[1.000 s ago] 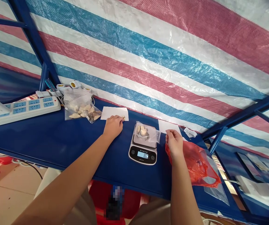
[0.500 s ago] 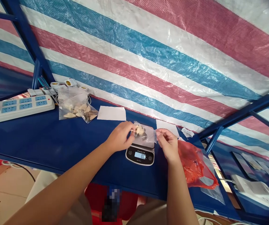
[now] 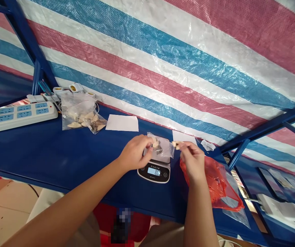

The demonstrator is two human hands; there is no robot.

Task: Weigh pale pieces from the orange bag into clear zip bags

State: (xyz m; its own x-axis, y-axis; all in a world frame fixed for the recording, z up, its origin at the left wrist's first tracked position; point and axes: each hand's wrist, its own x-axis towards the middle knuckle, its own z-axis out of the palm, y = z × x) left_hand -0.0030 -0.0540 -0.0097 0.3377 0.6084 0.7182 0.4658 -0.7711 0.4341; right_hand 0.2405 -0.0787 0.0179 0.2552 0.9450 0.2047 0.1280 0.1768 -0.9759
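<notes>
A digital kitchen scale (image 3: 154,173) stands in front of me, its display reading about 8.6. On its plate lies a small clear zip bag (image 3: 166,149) with dark bits inside. My left hand (image 3: 136,152) is closed at the bag's left side, thumb and fingers together beside pale dried slices (image 3: 156,143); what exactly it grips is hidden. Just right of the bag, my right hand (image 3: 192,157) pinches a pale dried slice (image 3: 177,144) between thumb and fingers.
Larger clear bags of pale dried slices (image 3: 85,120) lie at the back left beside a power strip (image 3: 21,115). White paper sheets (image 3: 122,122) rest behind the scale. A red plastic bag (image 3: 215,181) sits under and beyond my right forearm. Striped sheeting (image 3: 147,58) closes off the back.
My right hand has let go of the small bag's right edge, moved slightly right, and now holds a pale slice. Fewer pale slices show over the small bag. My left hand has shifted slightly right.
</notes>
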